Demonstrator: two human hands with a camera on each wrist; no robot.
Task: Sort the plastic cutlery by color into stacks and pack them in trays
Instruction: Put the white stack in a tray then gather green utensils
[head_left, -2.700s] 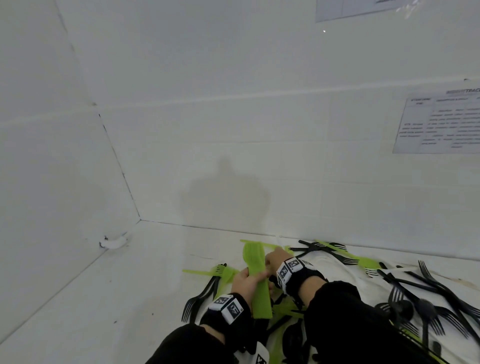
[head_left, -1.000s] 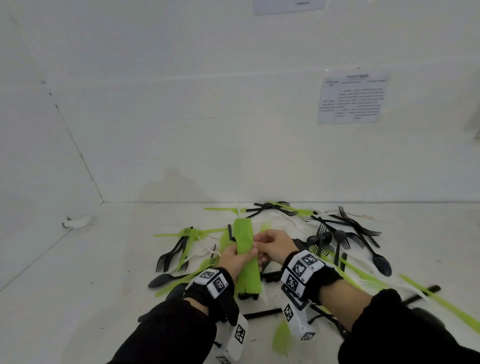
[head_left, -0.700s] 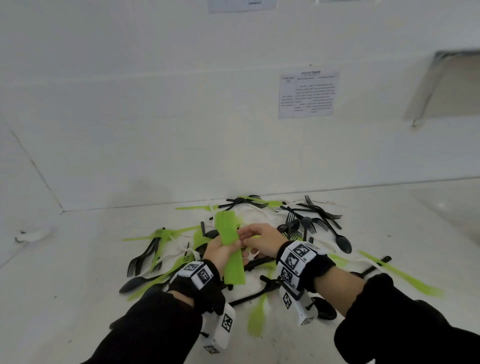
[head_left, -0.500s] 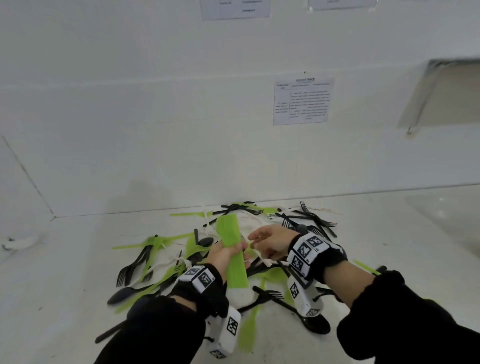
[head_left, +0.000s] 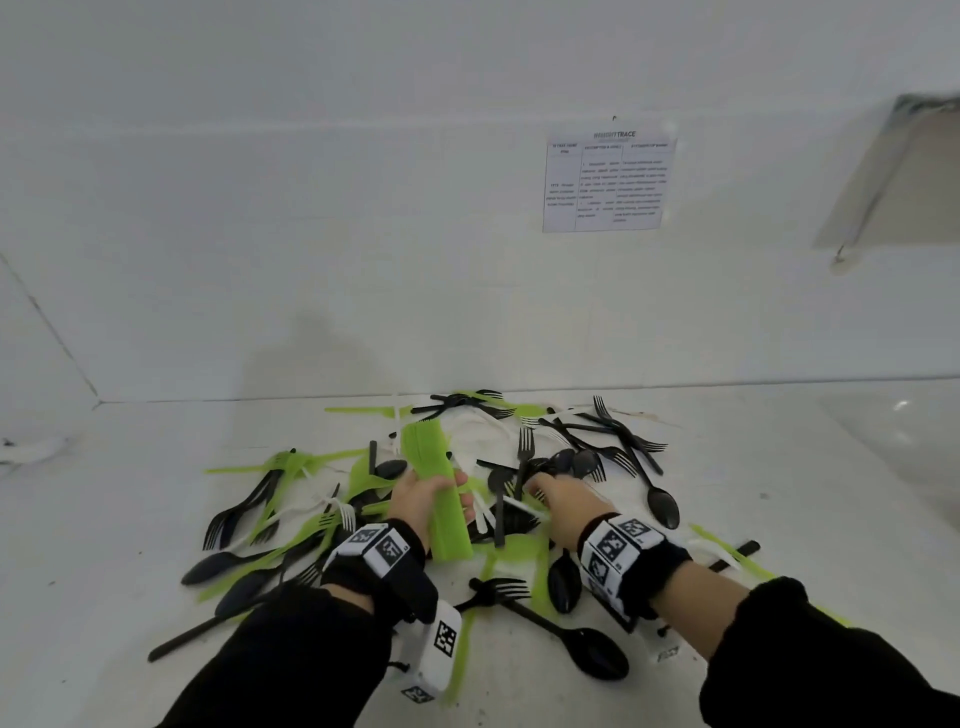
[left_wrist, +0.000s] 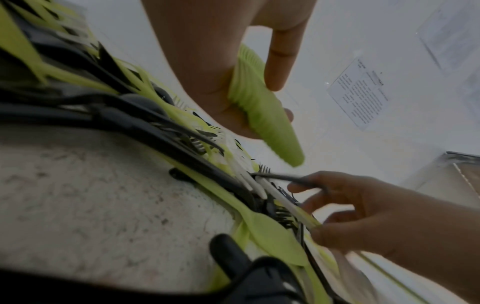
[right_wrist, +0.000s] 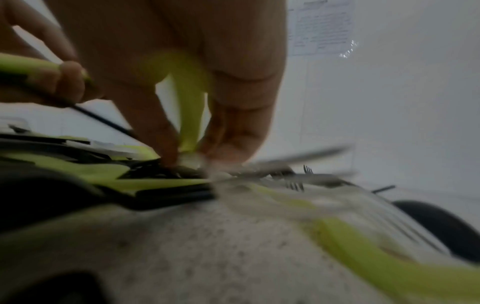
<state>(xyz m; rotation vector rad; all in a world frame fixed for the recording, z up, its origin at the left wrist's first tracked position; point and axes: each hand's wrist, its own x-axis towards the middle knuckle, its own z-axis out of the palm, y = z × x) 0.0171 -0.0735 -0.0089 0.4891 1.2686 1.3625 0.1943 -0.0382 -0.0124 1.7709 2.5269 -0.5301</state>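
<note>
left hand (head_left: 423, 499): my fingers are curled round a stack of green cutlery (head_left: 436, 488), gripping it at its middle, held clear of the floor above the pile.
green stack: pieces nested tight, long axis running away from me, far end over the white cutlery (head_left: 478, 434), near end beside my left wrist band.
right hand (head_left: 563, 506): down in the middle of the loose pile (head_left: 519, 519), fingers bent toward the pieces; the right wrist view is blurred, so i cannot tell whether it has hold of anything, though a green piece (right_wrist: 191, 115) seems to sit between the fingers.
loose pile: black forks and spoons, green and white pieces mixed and overlapping on the white floor (head_left: 130, 519), spread to both sides of my hands.
black spoon (head_left: 582, 642): lying near my right wrist, bowl toward me.
wall sheet (head_left: 605, 179): printed page stuck on the white wall beyond the pile, text too small to read.
</note>
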